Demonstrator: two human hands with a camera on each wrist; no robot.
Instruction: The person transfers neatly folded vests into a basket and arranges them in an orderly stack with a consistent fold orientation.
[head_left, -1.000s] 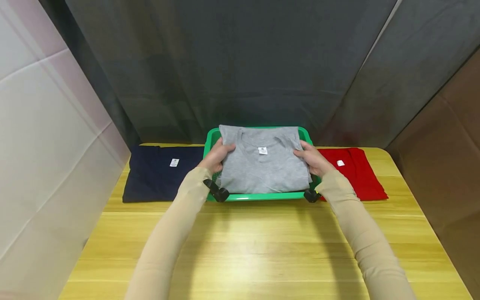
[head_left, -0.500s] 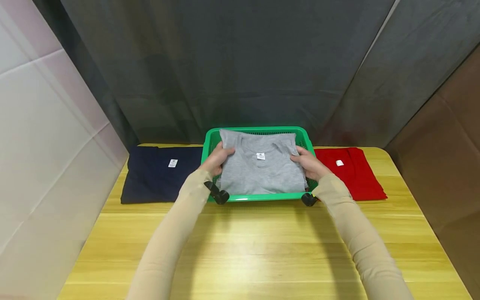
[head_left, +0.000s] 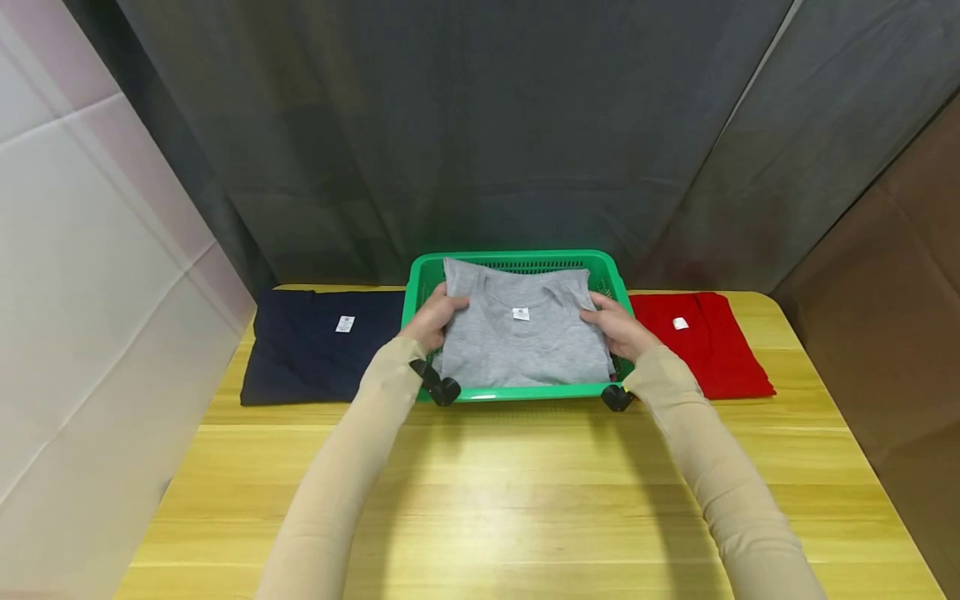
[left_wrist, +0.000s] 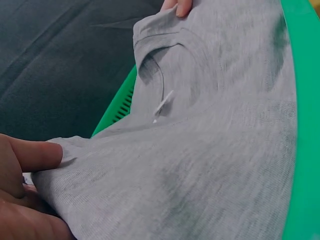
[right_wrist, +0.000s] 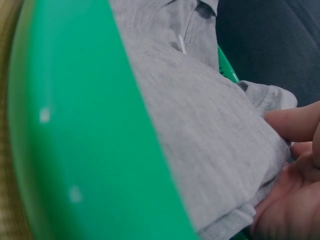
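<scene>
Grey shirt [head_left: 525,346], one, in grip of left hand [head_left: 433,320] and right hand [head_left: 621,327], inside one green basket [head_left: 532,392]

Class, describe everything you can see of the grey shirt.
The grey shirt looks like soft, slightly mottled knit fabric, folded into a roughly rectangular bundle with a few soft creases. Its round neckline faces away from the person, and a small white tag shows at the neck; its print is too small to read. It sits within the green basket; whether it touches the bottom is hidden. The left grip and right grip hold its sides, thumbs on top.
</scene>
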